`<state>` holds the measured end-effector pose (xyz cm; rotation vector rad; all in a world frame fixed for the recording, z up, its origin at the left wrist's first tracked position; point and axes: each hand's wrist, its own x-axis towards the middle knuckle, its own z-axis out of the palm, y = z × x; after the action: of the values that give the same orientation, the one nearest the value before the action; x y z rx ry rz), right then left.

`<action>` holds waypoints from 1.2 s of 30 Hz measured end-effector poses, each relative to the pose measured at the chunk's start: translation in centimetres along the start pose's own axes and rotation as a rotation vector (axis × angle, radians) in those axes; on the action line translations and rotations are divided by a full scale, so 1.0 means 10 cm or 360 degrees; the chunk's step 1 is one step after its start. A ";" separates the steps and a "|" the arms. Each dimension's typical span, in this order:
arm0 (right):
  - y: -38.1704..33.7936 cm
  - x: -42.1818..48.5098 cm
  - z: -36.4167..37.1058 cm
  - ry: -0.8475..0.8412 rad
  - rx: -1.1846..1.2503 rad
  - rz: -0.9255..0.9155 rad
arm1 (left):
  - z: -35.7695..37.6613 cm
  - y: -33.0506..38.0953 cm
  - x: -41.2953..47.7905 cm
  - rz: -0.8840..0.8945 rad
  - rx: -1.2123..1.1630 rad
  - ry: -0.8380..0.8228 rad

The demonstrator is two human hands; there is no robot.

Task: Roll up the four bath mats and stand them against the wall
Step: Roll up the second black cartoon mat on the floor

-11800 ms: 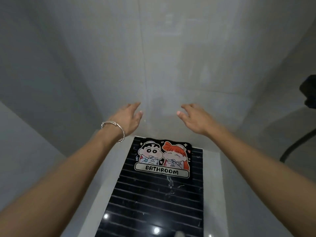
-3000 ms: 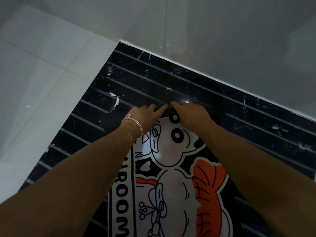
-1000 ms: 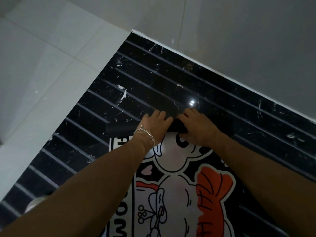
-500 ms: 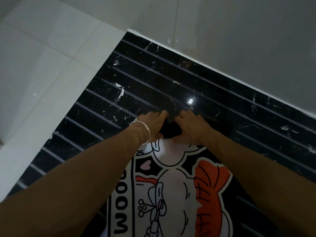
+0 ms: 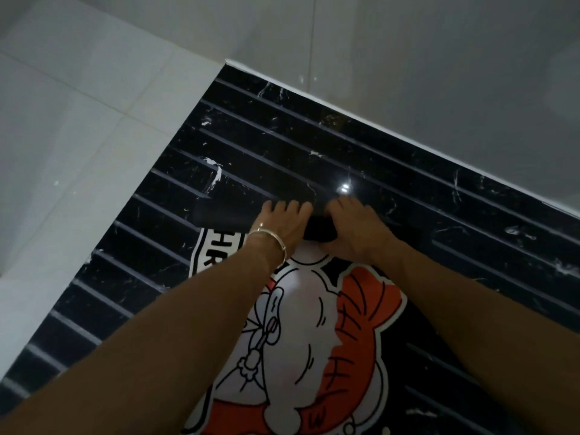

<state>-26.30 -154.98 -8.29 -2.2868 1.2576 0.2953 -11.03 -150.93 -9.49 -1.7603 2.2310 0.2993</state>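
A black bath mat [image 5: 314, 324] printed with two cartoon figures, one with orange hair, lies on the dark floor. Its far end is curled into a black roll [image 5: 224, 213] that runs left to right. My left hand [image 5: 284, 219], with a silver bangle on the wrist, grips the roll, fingers over its top. My right hand [image 5: 357, 227] grips the same roll just to the right. Both forearms hide much of the mat. The roll's right end blends into the dark floor. No other mats are in view.
The floor is black marble tile with pale grooves [image 5: 314, 146]. A white tiled floor [image 5: 78, 136] adjoins it on the left. A grey glossy wall [image 5: 423, 58] rises beyond the white strip at the far edge.
The roll has grown thicker and come toward me, covering the upper cartoon face and part of the lettering. Both hands moved back with it and still hold it.
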 end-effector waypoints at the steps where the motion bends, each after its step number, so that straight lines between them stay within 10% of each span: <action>1: 0.03 0.00 -0.02 -0.0082 0.0119 0.0018 | 0.05 0.01 -0.03 0.0008 0.0022 -0.0024; 16: -0.06 -0.15 0.11 0.0052 0.0001 0.0252 | -0.15 -0.22 -0.04 0.0154 -0.0354 -0.0256; 36: -0.12 -0.17 0.15 -0.0010 -0.0472 -0.0011 | 0.00 -0.16 -0.04 0.0248 0.0240 -0.0248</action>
<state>-26.12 -152.45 -8.42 -2.5334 1.2741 0.5163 -9.42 -150.96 -9.30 -1.4402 2.2193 0.2823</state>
